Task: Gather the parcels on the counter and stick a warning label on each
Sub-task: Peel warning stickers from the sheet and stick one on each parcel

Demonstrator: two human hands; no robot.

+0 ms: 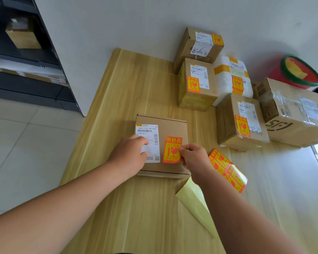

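On parcel [162,145], both hands, label [172,150]

The left hand [130,153] hides part of the shipping label [148,142].

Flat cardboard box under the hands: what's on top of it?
On the flat box: a white shipping label, partly covered by the left hand, and an orange fragile sticker pinched by the right hand.

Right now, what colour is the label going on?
Orange-red with yellow, warning label, head view.
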